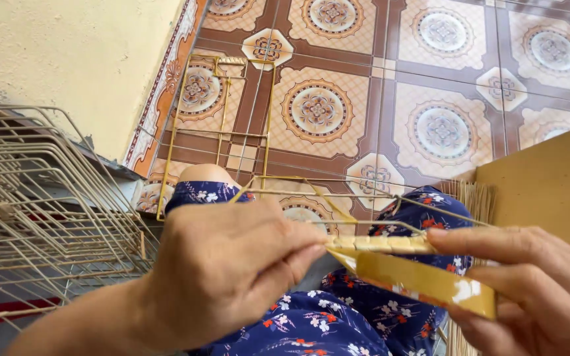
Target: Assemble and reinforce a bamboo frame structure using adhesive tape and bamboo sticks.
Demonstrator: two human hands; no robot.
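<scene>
My left hand [225, 270] pinches the left end of a narrow woven straw band [380, 244] that runs along a thin wire of a gold metal frame [222, 135]. My right hand [529, 290] grips a flat yellow strip [423, 280] just below the band, its thumb pressed on the band's right end. The frame rests over my lap on a dark blue flowered cloth [324, 323] and stretches out across the floor.
A stack of cream wire frames [41, 211] lies at my left. A yellow wall [67, 59] rises behind it. A tan board [549, 178] stands at the right with straw stalks [473, 198] beside it. Patterned floor tiles [443, 125] spread ahead.
</scene>
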